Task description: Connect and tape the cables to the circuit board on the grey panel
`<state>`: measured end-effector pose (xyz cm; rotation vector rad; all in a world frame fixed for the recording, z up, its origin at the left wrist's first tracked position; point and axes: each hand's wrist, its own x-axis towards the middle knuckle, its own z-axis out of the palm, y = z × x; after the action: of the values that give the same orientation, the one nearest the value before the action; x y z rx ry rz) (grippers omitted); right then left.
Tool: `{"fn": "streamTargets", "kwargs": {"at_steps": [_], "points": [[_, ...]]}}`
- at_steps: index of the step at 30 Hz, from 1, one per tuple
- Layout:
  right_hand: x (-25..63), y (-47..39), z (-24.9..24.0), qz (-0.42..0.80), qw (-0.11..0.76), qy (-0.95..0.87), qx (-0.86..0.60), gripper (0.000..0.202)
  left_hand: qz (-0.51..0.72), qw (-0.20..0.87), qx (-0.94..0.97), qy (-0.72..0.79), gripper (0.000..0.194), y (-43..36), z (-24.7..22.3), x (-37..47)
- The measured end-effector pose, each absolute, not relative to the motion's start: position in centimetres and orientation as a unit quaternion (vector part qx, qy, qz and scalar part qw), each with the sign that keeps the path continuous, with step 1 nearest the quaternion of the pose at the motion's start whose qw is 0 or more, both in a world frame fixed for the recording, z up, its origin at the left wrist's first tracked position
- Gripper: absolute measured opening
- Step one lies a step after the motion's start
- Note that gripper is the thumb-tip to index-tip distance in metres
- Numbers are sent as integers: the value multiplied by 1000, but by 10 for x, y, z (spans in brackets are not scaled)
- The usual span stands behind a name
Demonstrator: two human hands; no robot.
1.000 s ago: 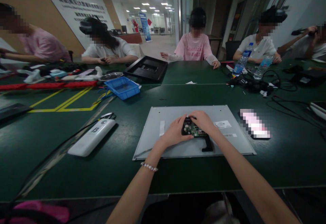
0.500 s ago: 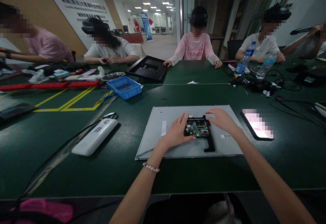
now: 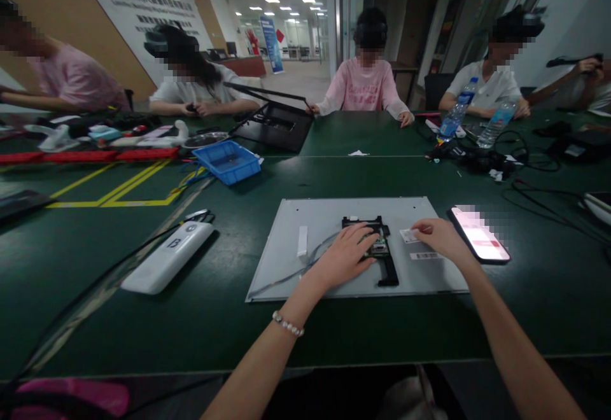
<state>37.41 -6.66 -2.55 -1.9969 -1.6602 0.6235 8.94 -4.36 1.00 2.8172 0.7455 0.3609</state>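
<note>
A thin grey metal display panel (image 3: 272, 267) lies flat on the table in front of me. On it rests a black plastic bracket (image 3: 389, 272) around a green circuit board (image 3: 380, 246), partly covered by my left hand. My left hand (image 3: 347, 251) lies over the board with its fingers outstretched, holding nothing. Grey cables (image 3: 305, 270) run out from under that hand. My right hand (image 3: 436, 237) is over the panel's right part, fingers curled and tips pinched together at the edge of a white label (image 3: 408, 235). Whatever is between those fingertips is hidden.
A white power bank (image 3: 169, 258) with a cable lies left, a lit phone (image 3: 480, 235) right. Farther off are a blue tray (image 3: 226, 162), a black frame (image 3: 272, 128), water bottles (image 3: 458, 111) and tangled cables. Several people sit across the table.
My left hand has moved right, from the bracket's side onto the board. My right hand has left the bracket, moved right and curled its fingers. Across the table, part of the black frame is lifted.
</note>
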Motion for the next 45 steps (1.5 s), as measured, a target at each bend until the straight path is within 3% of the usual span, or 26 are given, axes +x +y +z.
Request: {"fn": "streamTargets", "kwargs": {"at_steps": [6, 9, 18, 27, 35, 45], "points": [[362, -78, -21, 353, 316, -567, -674, 27, 118, 92, 956, 252, 47, -44, 9, 91], [346, -78, -21, 439, 312, -554, -634, 27, 119, 76, 957, 253, 47, -46, 9, 95], [333, -75, -33, 476, 350, -537, -602, 17, 112, 21, 963, 244, 43, -54, 10, 111], [327, -77, -31, 405, 343, -586, -612, 16, 105, 1, 964, 245, 31, -54, 5, 116], [320, -79, -27, 225, 325, -692, -604, 12, 108, -3, 964, 243, 26, -54, 7, 117], [331, -78, -28, 205, 374, -670, -607, 14, 147, 6, 952, 268, 39, -50, 20, 106]]}}
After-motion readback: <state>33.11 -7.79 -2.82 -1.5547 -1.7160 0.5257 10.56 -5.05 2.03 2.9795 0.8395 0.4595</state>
